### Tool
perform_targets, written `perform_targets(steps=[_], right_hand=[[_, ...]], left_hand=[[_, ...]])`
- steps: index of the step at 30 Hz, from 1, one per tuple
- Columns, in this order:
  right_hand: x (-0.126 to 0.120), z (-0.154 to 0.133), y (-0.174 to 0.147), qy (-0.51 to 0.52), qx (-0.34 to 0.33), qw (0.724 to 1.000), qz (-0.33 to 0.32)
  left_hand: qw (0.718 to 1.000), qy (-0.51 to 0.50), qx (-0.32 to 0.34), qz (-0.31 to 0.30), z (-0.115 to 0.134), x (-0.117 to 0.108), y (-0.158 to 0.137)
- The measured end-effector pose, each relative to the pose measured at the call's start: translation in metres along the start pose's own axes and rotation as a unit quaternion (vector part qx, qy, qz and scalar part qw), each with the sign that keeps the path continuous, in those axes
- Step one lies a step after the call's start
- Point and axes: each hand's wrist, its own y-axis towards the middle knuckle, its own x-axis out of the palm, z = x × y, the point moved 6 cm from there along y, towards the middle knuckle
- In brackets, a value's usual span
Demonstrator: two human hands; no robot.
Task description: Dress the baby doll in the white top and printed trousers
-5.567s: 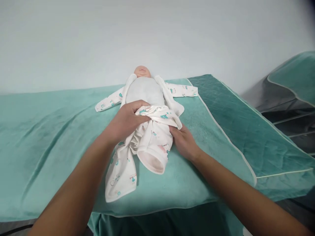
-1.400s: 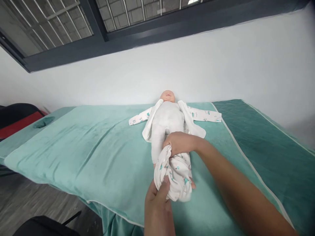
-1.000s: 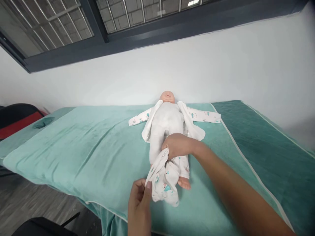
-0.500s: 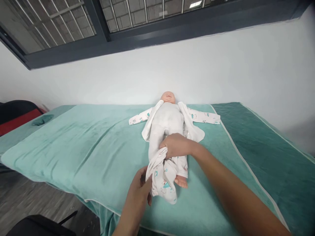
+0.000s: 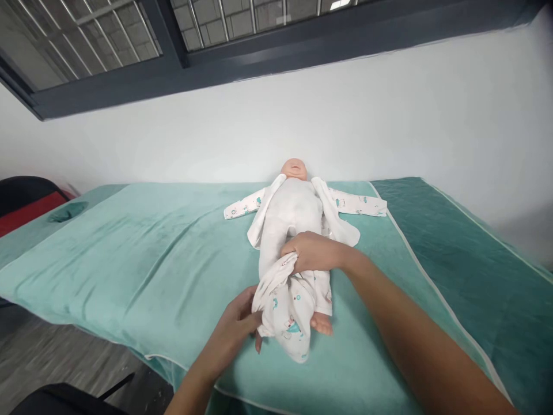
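Note:
A baby doll point(image 5: 294, 168) lies on its back, head toward the wall. Its printed white jacket point(image 5: 345, 230) is spread open, with both sleeves stretched sideways. White printed pants point(image 5: 289, 323) are bunched around the leg on the left, whose foot is hidden in the cloth. On the other leg the pants reach the ankle, and a bare foot point(image 5: 322, 323) shows. My right hand point(image 5: 309, 252) is closed on the gathered pants between the legs. At the left edge of the bunched cloth, my left hand point(image 5: 242, 317) pinches the pants near the lower leg.
A green sheet point(image 5: 142, 253) covers the bed, with a darker green cover point(image 5: 458, 253) at the right. The white wall point(image 5: 216, 138) and a dark window frame point(image 5: 259, 49) stand behind. A black chair point(image 5: 60, 400) is at lower left.
The pants' bunched upper edge has risen slightly along the leg on the left. My left hand has moved a little up and left; my right hand stays closed between the legs.

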Motion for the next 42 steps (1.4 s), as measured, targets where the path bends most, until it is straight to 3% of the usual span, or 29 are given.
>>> perform_targets(steps=[7,11,16,19,26,31,34,36,38,42], right_hand=[[-0.005,0.004,-0.001,0.038,0.028,0.999,0.022],[-0.004,0.006,0.001,0.024,0.044,0.998,0.034],[-0.004,0.004,0.003,0.000,0.054,0.998,0.029],[-0.002,-0.001,0.004,-0.015,0.062,0.998,0.011],[0.010,-0.009,0.005,-0.126,0.080,0.988,-0.035],[0.007,-0.012,0.004,-0.112,0.065,0.992,-0.006],[0.003,-0.010,0.005,-0.075,0.053,0.996,0.021],[0.001,-0.007,0.005,-0.067,0.056,0.995,0.040],[0.000,-0.004,0.005,-0.059,0.055,0.996,0.050],[-0.004,0.001,0.002,-0.003,0.041,0.998,0.051]], left_hand=[[0.989,0.066,0.083,0.105,0.012,-0.041,0.022],[0.985,0.110,0.101,0.082,0.019,-0.048,0.038],[0.950,0.191,0.175,0.172,0.023,-0.056,0.054],[0.939,0.195,0.207,0.195,0.023,-0.057,0.057],[0.948,0.163,0.177,0.210,0.017,-0.049,0.043],[0.927,0.104,0.119,0.340,-0.002,-0.047,0.001],[0.950,0.071,0.048,0.299,-0.012,-0.030,-0.016],[0.973,-0.017,-0.003,0.231,-0.015,-0.012,-0.018],[0.978,-0.103,-0.036,0.179,-0.015,0.005,-0.017],[0.973,-0.179,-0.028,0.144,-0.009,0.021,-0.011]])
